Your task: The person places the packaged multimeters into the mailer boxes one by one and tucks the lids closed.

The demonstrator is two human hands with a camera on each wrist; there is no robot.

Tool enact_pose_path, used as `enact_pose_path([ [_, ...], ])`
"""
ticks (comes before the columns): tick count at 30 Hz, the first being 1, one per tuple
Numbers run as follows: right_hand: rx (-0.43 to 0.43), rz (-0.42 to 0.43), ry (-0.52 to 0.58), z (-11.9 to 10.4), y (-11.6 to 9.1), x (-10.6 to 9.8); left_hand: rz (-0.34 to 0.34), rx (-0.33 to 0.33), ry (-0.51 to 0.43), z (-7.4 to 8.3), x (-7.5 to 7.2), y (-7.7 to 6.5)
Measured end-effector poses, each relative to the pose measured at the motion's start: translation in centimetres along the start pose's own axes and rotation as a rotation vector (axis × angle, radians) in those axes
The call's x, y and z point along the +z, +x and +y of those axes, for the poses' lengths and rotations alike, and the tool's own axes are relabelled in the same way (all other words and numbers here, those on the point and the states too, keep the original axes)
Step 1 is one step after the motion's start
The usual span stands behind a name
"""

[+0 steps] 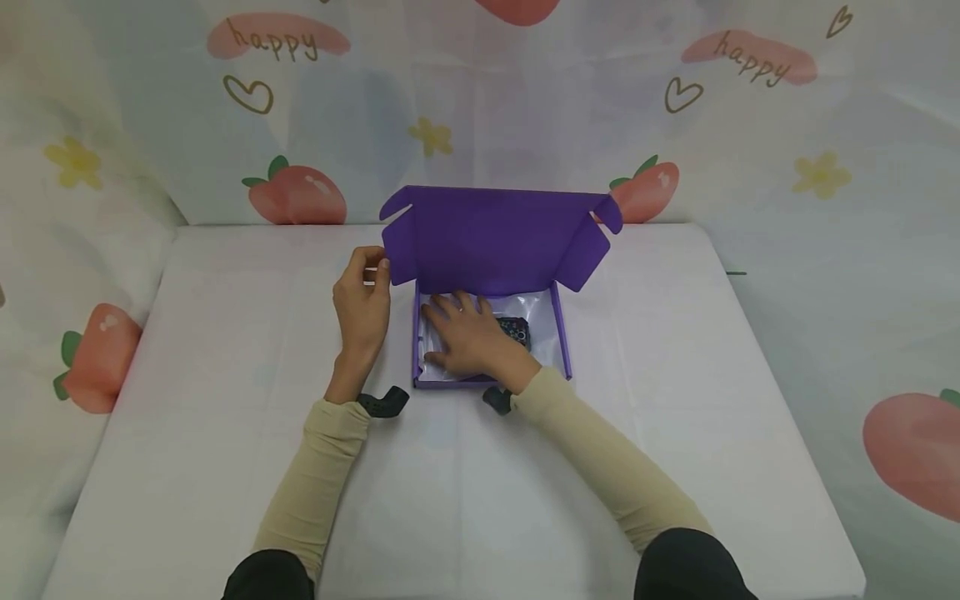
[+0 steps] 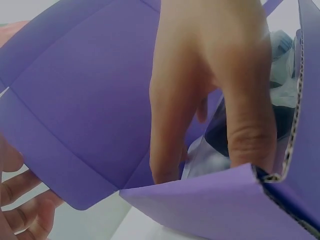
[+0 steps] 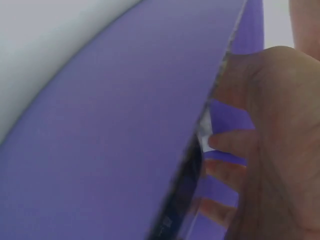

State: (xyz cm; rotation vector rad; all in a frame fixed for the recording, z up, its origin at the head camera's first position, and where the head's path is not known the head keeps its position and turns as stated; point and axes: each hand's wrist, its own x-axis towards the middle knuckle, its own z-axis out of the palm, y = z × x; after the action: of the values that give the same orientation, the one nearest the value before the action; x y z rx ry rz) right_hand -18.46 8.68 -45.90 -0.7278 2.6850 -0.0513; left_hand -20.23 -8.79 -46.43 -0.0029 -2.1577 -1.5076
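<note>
A purple cardboard box (image 1: 566, 333) stands on the table with its lid (image 1: 487, 237) raised at the back. My left hand (image 1: 362, 308) is at the left side flap of the lid; its bent fingers (image 2: 30, 212) pinch the flap's edge in the left wrist view. My right hand (image 1: 472, 337) reaches down inside the box, fingers spread over the contents. Beside it shows a dark item (image 1: 516, 329) with small light marks, like a circuit board, with clear plastic (image 1: 540, 312) around it. The right palm and fingers hide the left part of the contents.
The white table (image 1: 712, 433) reaches to a printed backdrop (image 1: 510, 100) behind the box. A black wrist-camera piece (image 1: 384, 402) juts from the left sleeve, and another (image 1: 497, 400) from the right sleeve near the box's front wall.
</note>
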Motion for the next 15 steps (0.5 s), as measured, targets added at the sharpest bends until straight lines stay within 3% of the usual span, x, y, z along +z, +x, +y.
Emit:
enact_pose_path([
  [15, -0.013, -0.077, -0.022, -0.23, 0.48, -0.52, 0.006, -0.015, 0.017, 0.34, 0.05, 0.01],
])
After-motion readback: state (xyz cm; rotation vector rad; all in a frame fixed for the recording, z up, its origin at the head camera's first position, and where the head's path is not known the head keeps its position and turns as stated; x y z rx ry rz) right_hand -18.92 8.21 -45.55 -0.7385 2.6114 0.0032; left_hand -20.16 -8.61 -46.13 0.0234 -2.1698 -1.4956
